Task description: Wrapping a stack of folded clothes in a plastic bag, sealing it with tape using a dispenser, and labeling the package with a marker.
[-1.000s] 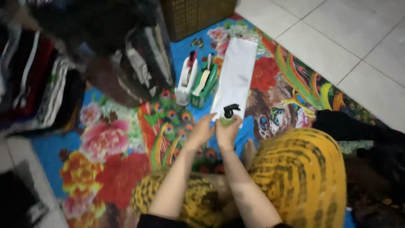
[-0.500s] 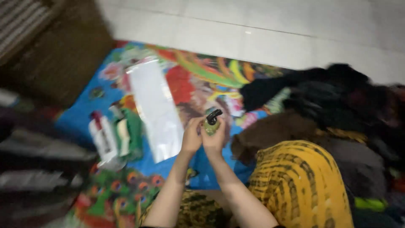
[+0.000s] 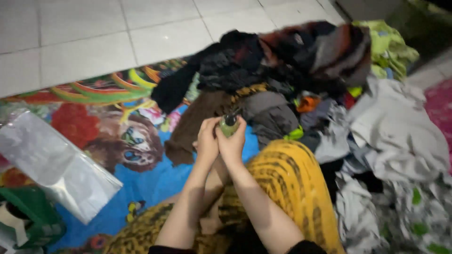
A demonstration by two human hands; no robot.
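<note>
You hold a small green spray bottle (image 3: pixel 229 126) between both hands, raised in front of you above your lap. Only its top part and dark nozzle show; the rest is hidden by your fingers. It looks like light, stiff plastic, so I judge it easy to carry, but the smooth wall may slip, and the thin nozzle is the weak part. Better to grip it around the body, not by the head.

Your left hand (image 3: pixel 207 137) is curled around the left side of the bottle, and your right hand (image 3: pixel 232 143) is curled around the right side, the two hands pressed close together with the bottle pinched between them.

Below your arms is your knee in yellow patterned cloth (image 3: pixel 292 183). Under you lies a colourful mat (image 3: pixel 141 174) with flowers, on a white tiled floor (image 3: pixel 94 42). Just behind the bottle is a large pile of clothes (image 3: pixel 329 94), dark, grey and white. Well apart, on the left of the mat, lies a clear plastic bag (image 3: pixel 56 164), and a green package (image 3: pixel 28 216) is near the corner.
</note>
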